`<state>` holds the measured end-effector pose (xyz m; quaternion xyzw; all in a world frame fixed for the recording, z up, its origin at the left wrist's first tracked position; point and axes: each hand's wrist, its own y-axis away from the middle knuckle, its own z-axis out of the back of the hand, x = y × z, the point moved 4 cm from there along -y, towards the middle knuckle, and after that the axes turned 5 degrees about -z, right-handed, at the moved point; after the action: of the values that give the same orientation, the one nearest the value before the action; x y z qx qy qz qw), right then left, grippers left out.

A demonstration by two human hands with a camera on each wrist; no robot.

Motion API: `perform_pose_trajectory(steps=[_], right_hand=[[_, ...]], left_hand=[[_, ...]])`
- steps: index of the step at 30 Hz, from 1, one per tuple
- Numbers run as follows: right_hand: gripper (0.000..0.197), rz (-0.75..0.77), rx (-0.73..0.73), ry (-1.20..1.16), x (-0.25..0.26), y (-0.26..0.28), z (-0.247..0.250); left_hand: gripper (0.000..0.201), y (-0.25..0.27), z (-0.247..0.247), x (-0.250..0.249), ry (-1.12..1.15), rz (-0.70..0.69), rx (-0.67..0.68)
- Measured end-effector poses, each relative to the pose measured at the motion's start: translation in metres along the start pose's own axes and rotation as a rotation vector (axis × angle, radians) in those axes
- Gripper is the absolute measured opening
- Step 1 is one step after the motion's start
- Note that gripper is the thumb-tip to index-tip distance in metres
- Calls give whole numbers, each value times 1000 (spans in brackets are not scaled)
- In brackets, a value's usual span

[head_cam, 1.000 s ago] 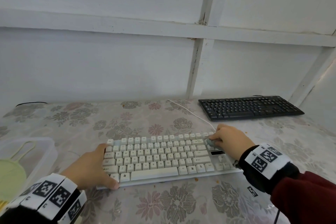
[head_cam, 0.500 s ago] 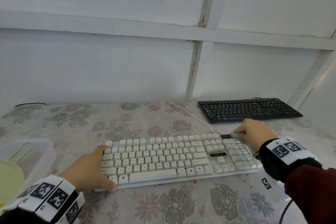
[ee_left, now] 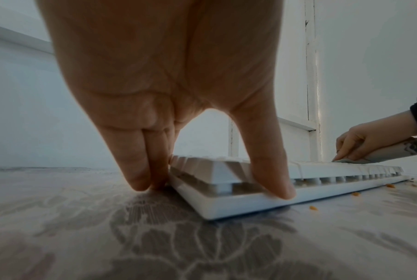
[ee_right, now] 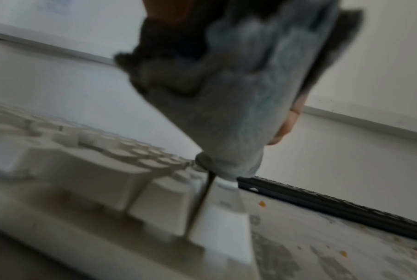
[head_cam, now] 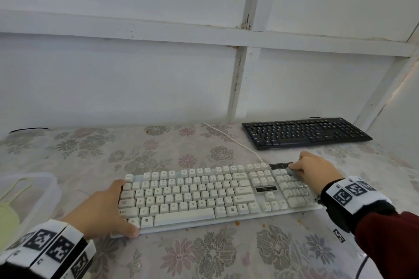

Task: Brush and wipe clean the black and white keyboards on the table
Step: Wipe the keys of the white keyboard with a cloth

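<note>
The white keyboard (head_cam: pixel 192 195) lies across the near middle of the flowered table. My left hand (head_cam: pixel 108 208) braces its left end: the thumb (ee_left: pixel 274 180) lies straight on the front rim and the fingers (ee_left: pixel 140 170) stand straight against the side. My right hand (head_cam: pixel 313 172) grips a bunched grey-blue cloth (head_cam: pixel 294 173) and presses it onto the far right corner of the number pad. In the right wrist view the cloth (ee_right: pixel 238 94) tapers down to the keys (ee_right: pixel 82 170). The black keyboard (head_cam: pixel 303 132) lies apart at the back right.
A clear plastic container (head_cam: pixel 34 190) with something pale green in it stands at the left edge. Orange crumbs (head_cam: pixel 237 223) dot the table along the white keyboard's front. Its white cable (head_cam: pixel 229 138) runs back toward the wall, which closes off the far side.
My right hand has carried the cloth rightward, from the keys left of the number pad to the pad's far right corner. The left hand has stayed put.
</note>
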<state>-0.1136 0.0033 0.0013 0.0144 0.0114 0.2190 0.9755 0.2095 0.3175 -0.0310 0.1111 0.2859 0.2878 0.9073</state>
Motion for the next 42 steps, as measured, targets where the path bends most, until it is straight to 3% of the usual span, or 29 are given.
perform_pose_trajectory(steps=[8,13,20,25,29,33,38,42], right_hand=[[24,-21,-6,33,9,-4,13],[24,169,34,-18,48,6,10],[24,3,-49,104,15,3,3],[21,-91,-19,86,-13,-7,2],[36,-72,-33,49,-10,-6,13],[32,133,-139,-152,64,14,40],[33,520,42,-331,202,65,40],[27,760,112,-284,292,93,21]], left_hand=[[116,1,0,-2,5,-7,-15],[115,0,0,-2,12,-8,-17],[116,0,-1,0,27,-16,-19],[115,1,0,-1,13,-8,-21],[116,1,0,-2,12,0,-24],[117,2,0,-1,21,10,-29],[114,3,1,-2,23,19,-31],[108,3,3,-2,51,5,-9]])
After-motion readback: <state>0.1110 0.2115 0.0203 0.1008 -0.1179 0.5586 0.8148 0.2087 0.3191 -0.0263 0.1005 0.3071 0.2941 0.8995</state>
